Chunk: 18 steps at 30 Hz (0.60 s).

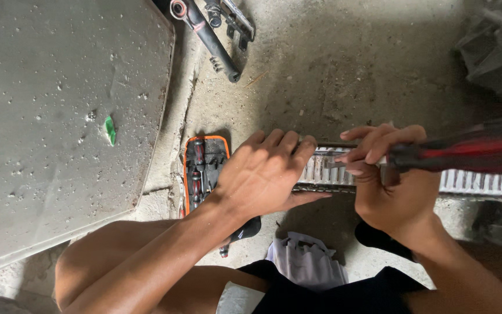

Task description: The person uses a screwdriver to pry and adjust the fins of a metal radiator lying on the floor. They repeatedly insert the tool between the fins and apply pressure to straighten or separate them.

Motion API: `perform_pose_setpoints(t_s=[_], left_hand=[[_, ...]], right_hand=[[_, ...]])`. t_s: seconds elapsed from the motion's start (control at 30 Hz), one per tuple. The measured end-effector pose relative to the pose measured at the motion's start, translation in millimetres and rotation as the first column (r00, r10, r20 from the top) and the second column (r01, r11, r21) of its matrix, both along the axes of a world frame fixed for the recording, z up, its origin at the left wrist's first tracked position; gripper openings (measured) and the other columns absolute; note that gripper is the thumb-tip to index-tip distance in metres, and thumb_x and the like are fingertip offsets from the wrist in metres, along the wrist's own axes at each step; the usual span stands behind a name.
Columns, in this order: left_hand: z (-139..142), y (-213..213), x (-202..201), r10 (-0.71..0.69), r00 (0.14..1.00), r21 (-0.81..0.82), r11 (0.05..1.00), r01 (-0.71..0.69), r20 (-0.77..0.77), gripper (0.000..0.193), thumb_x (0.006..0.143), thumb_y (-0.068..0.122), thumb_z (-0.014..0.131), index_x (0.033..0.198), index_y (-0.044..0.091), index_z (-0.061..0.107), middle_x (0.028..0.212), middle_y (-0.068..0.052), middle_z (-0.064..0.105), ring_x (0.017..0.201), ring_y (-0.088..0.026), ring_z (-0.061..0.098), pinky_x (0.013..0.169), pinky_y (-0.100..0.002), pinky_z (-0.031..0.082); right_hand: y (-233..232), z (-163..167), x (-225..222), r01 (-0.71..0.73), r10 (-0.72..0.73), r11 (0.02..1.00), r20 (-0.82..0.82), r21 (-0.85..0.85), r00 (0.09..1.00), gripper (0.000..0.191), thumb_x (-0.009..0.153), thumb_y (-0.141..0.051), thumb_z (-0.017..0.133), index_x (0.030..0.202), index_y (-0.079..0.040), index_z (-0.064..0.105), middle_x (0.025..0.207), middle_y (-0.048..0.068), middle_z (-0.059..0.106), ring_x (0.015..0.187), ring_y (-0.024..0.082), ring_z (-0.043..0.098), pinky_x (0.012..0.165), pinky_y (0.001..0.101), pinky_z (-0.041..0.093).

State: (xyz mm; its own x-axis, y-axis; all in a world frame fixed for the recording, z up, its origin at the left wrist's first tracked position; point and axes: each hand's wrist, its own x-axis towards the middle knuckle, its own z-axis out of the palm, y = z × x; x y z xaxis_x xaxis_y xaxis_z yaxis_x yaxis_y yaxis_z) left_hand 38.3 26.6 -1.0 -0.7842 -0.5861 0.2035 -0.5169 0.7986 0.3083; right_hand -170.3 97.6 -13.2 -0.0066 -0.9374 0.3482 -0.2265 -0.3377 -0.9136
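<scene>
My left hand (262, 174) lies over the left end of a long finned metal strip (483, 182) on the concrete floor, fingers curled over its far edge and thumb under its near edge. My right hand (387, 174) grips a screwdriver with a red and black handle (466, 152); its metal tip points left onto the fins, between the two hands. The strip runs off to the right edge of the view.
An orange-rimmed case of screwdrivers (203, 168) lies open left of my left hand. A large grey metal sheet (59, 116) covers the left side. Black metal tools (216, 35) lie at the top. My bare knee (123, 261) and a crumpled white cloth (306, 259) are below.
</scene>
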Motion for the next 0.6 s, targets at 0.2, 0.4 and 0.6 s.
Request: perform_pose_setpoints(t_s=[0.2, 0.4, 0.6], left_hand=[[2, 0, -3, 0.008, 1.0, 0.015, 1.0, -0.008, 0.028, 0.075, 0.078, 0.064, 0.076, 0.116, 0.0, 0.064, 0.102, -0.016, 0.069, 0.093, -0.032, 0.068, 0.081, -0.042, 0.055], [4, -2, -4, 0.006, 0.997, 0.064, 0.998, -0.011, 0.07, 0.076, 0.079, 0.064, 0.075, 0.116, -0.001, 0.064, 0.102, -0.017, 0.068, 0.092, -0.033, 0.068, 0.079, -0.043, 0.055], [2, -1, -4, 0.022, 0.998, 0.031, 0.999, -0.024, 0.057, 0.078, 0.079, 0.067, 0.073, 0.117, 0.0, 0.064, 0.103, -0.018, 0.069, 0.091, -0.034, 0.068, 0.079, -0.044, 0.055]], right_hand=[[2, -2, 8, 0.063, -0.076, 0.991, -0.115, -0.119, 0.99, 0.033, 0.098, 0.008, 0.065, 0.116, -0.005, 0.04, 0.094, 0.009, 0.059, 0.087, 0.015, 0.07, 0.107, 0.0445, 0.059], [0, 6, 0, 0.049, -0.063, 0.996, -0.192, -0.073, 0.979, 0.029, 0.097, 0.009, 0.065, 0.112, -0.005, 0.043, 0.093, 0.009, 0.062, 0.092, 0.019, 0.073, 0.099, 0.0406, 0.061], [3, 16, -6, 0.02, -0.022, 0.999, -0.041, -0.047, 0.999, 0.028, 0.101, 0.009, 0.061, 0.112, -0.008, 0.043, 0.09, 0.005, 0.063, 0.088, 0.015, 0.07, 0.105, 0.038, 0.058]])
